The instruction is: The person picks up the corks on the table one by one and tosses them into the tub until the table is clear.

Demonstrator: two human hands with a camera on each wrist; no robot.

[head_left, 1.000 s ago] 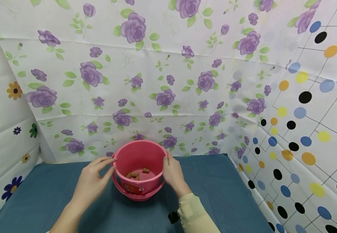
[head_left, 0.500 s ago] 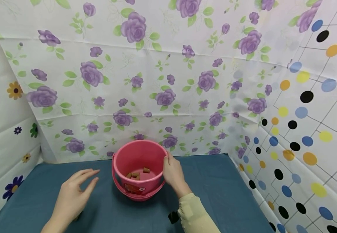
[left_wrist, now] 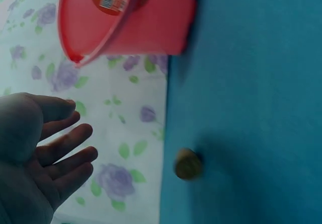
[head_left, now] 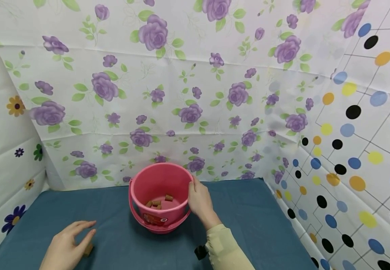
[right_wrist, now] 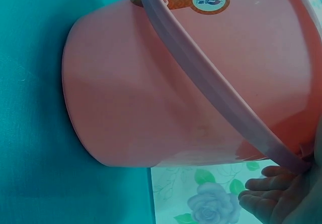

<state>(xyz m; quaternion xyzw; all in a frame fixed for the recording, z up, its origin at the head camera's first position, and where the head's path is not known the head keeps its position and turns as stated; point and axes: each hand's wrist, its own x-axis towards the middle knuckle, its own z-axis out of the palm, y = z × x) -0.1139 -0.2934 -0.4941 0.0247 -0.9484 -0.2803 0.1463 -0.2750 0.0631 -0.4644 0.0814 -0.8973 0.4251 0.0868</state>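
A pink bucket [head_left: 168, 180] stands on the blue cloth, its handle hanging down at the front. Several small brown pieces that look like corks [head_left: 156, 203] lie on its bottom. At the bucket's right side my right hand [head_left: 201, 202] grips the rim, the thumb at the edge and the other fingers outside. My left hand [head_left: 66, 243] hovers at the lower left, fingers apart and holding nothing. Partly hidden behind its thumb in the head view is another cork [head_left: 88, 249]. In the left wrist view this cork [left_wrist: 188, 164] sits on the cloth, apart from the fingers.
The blue cloth [head_left: 249, 225] covers the table. Behind it rises a white sheet with purple flowers [head_left: 168, 93], close behind the bucket. A dotted sheet [head_left: 350, 187] borders the right side and a flowered one [head_left: 12, 157] the left.
My left hand has let go of the bucket's left rim and moved left and down toward the cork on the cloth. The right hand and bucket stay put.
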